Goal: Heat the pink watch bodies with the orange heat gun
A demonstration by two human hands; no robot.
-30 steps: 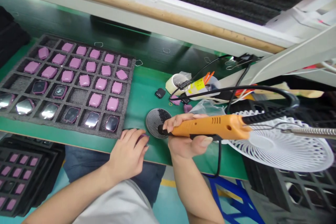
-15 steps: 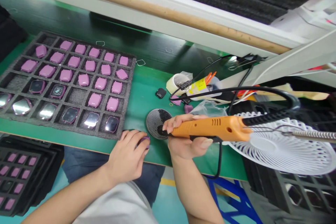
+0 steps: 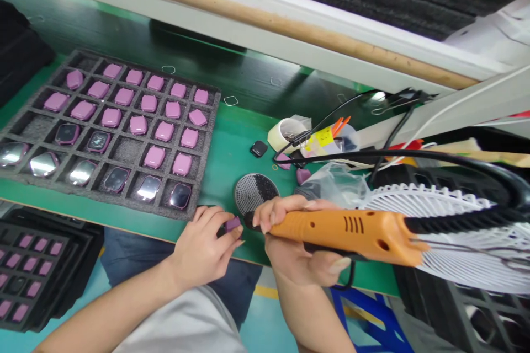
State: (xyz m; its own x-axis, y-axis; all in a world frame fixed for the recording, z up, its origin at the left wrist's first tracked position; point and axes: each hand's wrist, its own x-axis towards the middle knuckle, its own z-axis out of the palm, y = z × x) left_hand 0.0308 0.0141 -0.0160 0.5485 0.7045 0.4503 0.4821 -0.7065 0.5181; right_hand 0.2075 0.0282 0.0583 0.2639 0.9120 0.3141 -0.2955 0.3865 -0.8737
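My left hand point(image 3: 205, 245) is closed around a small purple watch case point(image 3: 232, 224) at the bench's front edge, its fingers covering most of the case. In my right hand point(image 3: 292, 251) is an orange electric screwdriver point(image 3: 348, 230), lying almost level with its dark nose pointing left toward the case. Whether the bit touches the case, I cannot tell. Just behind the nose sits a round perforated dish point(image 3: 247, 190) with tiny dark pieces on its right side. Left of my hands lies a grey foam tray point(image 3: 127, 150) of purple watch cases, some face down, the front ones with dark screens up.
A white fan grille point(image 3: 467, 265) stands at the right, under the screwdriver's black cable point(image 3: 439, 154). Behind the dish are a black watch-shaped piece point(image 3: 259, 148), a tape roll point(image 3: 285, 133) and a clear plastic bag point(image 3: 342, 185). More foam trays point(image 3: 33, 265) are stacked below left.
The screwdriver has come down and forward toward me, its nose now beside the watch case instead of over the dish. More of the case shows between my left fingers. The view has shifted slightly.
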